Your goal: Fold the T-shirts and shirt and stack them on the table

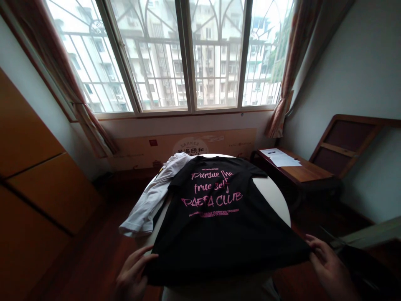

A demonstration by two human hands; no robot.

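A black T-shirt [216, 234] with pink lettering lies spread over a round white table [275, 196], its collar toward the window and its hem toward me. My left hand [134, 269] pinches the hem's left corner. At the opposite corner, my right hand [326, 257] grips the hem, and the cloth between the two hands is stretched out past the table's near edge. Beside the shirt on the left, a white garment [150, 200] is draped over the table edge and hangs down. The fingertips under the cloth are partly hidden.
Behind the table, a printed cardboard panel [131, 152] stands below the barred window [216, 75]. A wooden bench [310, 173] with white papers [278, 158] is at the right. Orange-brown cabinet doors [31, 167] line the left side.
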